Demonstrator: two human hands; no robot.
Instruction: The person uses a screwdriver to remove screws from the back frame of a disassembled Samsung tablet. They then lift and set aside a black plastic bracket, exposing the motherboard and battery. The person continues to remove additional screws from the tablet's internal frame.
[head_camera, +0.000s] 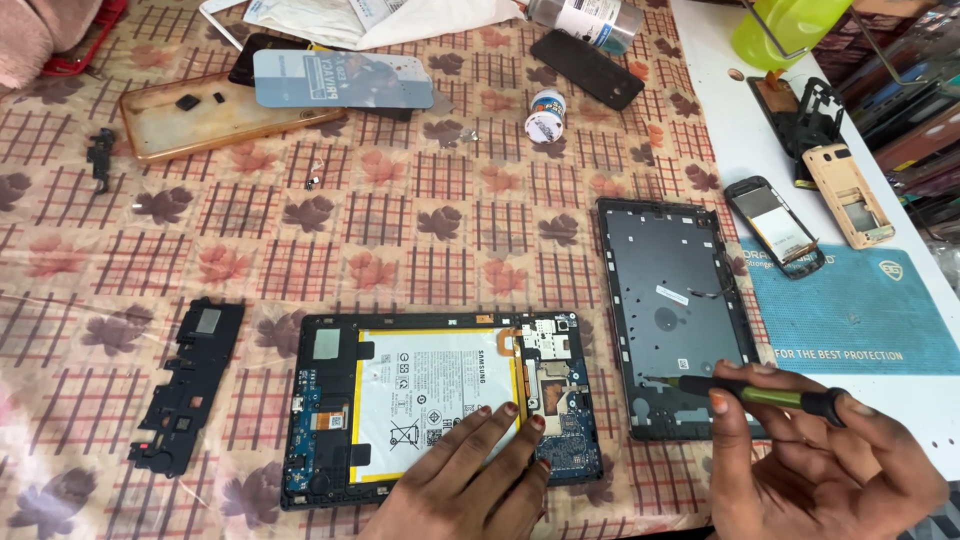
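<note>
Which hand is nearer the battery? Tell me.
Left. The left hand rests on the opened tablet, fingertips on the white battery. The right hand is off to the right, holding a screwdriver over the back cover.

Tablet: opened black-framed tablet with white battery and blue circuit boards (420, 400), lying flat, back side up, under the left hand's fingertips.
Screwdriver: slim green-shafted screwdriver with black handle (770, 395), held near level in the right hand, tip pointing left.
</note>
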